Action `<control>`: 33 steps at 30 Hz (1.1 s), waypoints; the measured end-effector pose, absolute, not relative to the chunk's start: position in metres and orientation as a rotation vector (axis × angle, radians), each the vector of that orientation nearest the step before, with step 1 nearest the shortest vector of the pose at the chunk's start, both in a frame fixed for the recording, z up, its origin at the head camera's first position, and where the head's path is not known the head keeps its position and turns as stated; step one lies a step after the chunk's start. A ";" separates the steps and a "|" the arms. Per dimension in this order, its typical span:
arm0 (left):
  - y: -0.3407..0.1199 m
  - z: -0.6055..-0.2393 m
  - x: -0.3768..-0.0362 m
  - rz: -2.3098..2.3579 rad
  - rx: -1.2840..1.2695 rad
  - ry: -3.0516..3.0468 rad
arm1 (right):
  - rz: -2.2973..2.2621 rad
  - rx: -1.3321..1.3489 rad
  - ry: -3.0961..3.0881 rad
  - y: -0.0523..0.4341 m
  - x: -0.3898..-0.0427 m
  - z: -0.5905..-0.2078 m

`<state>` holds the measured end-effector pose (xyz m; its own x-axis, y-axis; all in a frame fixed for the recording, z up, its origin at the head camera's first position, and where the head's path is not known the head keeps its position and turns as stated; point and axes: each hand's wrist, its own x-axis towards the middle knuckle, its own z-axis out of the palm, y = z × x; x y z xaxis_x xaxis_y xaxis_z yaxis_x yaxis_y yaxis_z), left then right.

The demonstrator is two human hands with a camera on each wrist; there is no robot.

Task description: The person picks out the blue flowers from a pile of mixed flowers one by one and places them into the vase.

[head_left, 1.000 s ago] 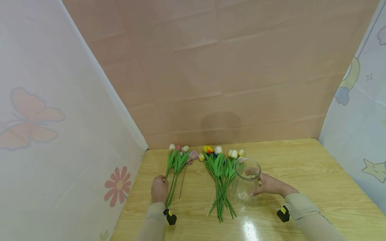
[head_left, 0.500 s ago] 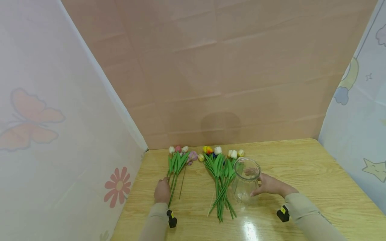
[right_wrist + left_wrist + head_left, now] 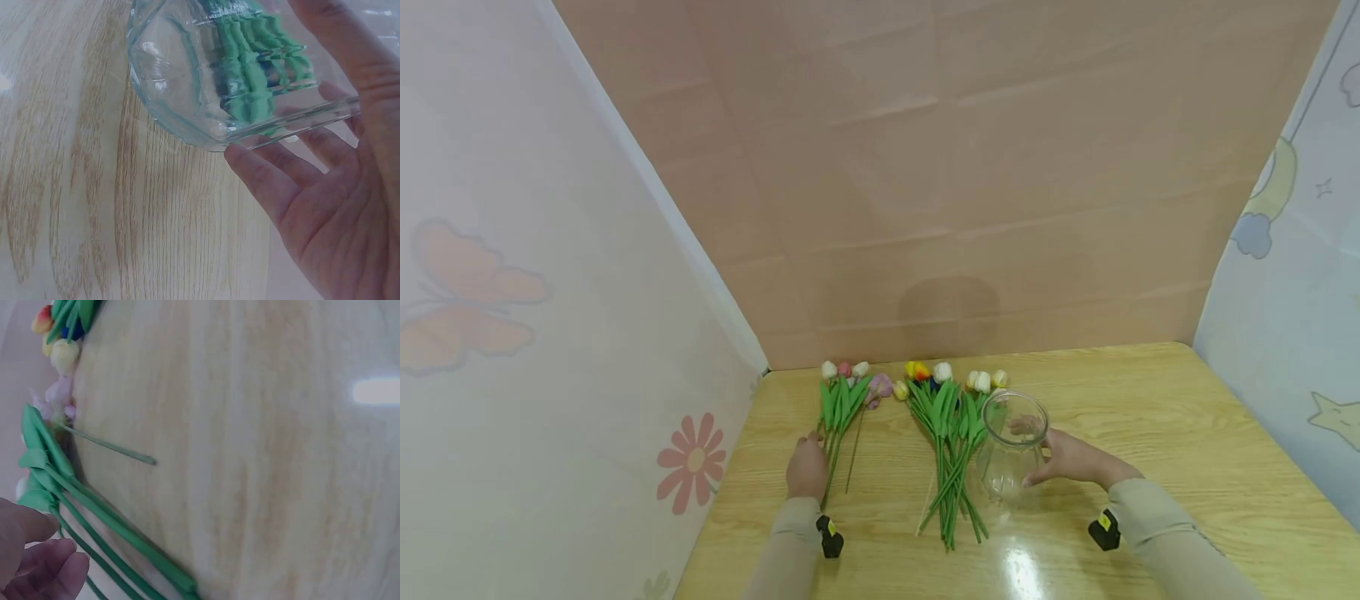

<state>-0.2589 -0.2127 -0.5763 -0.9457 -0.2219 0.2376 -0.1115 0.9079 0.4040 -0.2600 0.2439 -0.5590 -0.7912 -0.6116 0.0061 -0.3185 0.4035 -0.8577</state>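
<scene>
At the left, my left hand [image 3: 807, 468] has its thumb and curled fingers round the stem of a white tulip [image 3: 828, 369]. That stem lies close beside a pink tulip [image 3: 845, 368] and another white tulip [image 3: 861, 368]. Green stems [image 3: 112, 531] run just past the fingertips in the left wrist view. My right hand [image 3: 1063, 457] grips a clear glass vase [image 3: 1000, 475], thumb on the near side and fingers behind. Green leaves show through the glass in the right wrist view, where the palm [image 3: 337, 212] faces the vase wall.
A larger bunch of tulips [image 3: 951, 467], white, yellow, orange and blue, lies left of the vase. A purple flower [image 3: 880, 386] on a thin stem lies between the two groups. The wooden table [image 3: 1150, 400] meets a brown backdrop behind and printed cloth at both sides.
My left hand has moved slightly right, bringing the leftmost tulip's stem in against its neighbours. It has also crept a little forward. My right hand and the vase have stayed put.
</scene>
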 end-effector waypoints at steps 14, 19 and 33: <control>-0.140 -0.535 -0.260 -0.601 -0.064 -2.702 | -1.347 -0.799 2.359 0.244 -0.258 -0.558; -0.103 -0.531 -0.251 -0.607 -0.286 -2.757 | -1.348 -0.808 2.357 0.244 -0.258 -0.559; -0.024 -0.568 -0.213 -0.292 -0.637 -2.844 | -1.349 -0.802 2.343 0.244 -0.258 -0.556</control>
<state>-0.2132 -0.0240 -0.5677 -0.8840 0.3967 0.2475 0.4387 0.8868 0.1455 -0.2575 0.2444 -0.5565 -0.7913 -0.6115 0.0030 -0.3095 0.3963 -0.8644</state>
